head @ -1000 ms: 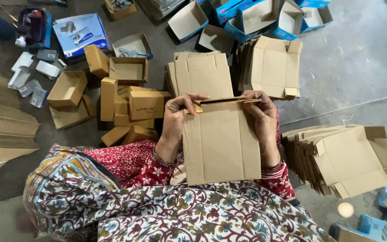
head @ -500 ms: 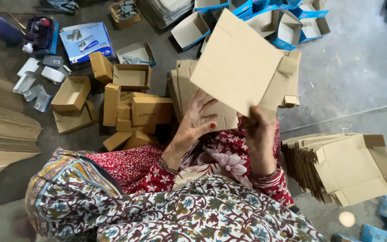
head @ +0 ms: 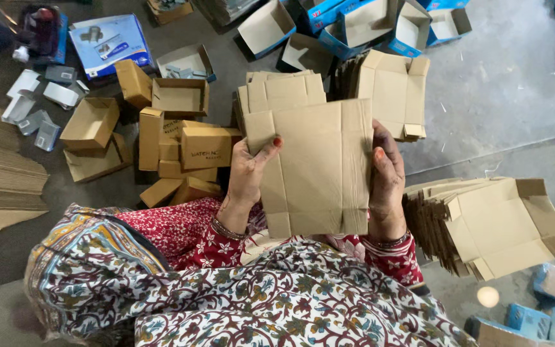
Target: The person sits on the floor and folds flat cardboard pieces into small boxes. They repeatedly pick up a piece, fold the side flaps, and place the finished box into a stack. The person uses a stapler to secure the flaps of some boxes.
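A flat brown cardboard box blank is held upright in front of me, creases and flaps showing. My left hand grips its left edge with the thumb over the front. Its right edge sits in my right hand, fingers curled behind the board. Both hands are shut on the same blank. Behind it lies a stack of similar flat blanks.
A pile of folded small brown boxes lies at my left. A fanned stack of flat blanks rests at the right. More blanks and open blue-and-white boxes sit beyond. Flat cardboard sheets are stacked far left.
One second ago the blank was held low with its top flap folded. It was then swung up high and tilted, and now it is back in front of me, flat, in both hands.
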{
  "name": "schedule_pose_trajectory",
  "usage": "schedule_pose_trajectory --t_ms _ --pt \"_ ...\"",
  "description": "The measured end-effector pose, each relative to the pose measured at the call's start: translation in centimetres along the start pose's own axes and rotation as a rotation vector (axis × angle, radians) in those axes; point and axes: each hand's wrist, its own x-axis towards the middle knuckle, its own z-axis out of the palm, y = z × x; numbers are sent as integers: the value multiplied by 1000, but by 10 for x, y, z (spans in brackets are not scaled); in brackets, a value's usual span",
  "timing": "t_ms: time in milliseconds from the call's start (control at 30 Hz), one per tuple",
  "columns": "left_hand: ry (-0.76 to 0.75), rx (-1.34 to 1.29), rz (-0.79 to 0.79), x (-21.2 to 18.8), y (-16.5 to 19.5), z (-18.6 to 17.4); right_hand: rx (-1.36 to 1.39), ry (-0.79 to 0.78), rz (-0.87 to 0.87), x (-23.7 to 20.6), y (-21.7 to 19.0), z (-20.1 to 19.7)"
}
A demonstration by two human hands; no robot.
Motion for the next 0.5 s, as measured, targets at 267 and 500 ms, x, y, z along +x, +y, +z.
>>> schedule_pose_trajectory --t_ms 267,500 --pt "-84 -168 -134 6 -13 -10 -46 -5 -140 -1 -1 18" --pt "-162 -70 -95 5 -8 -12 -12 21 -28 -1 -12 22"
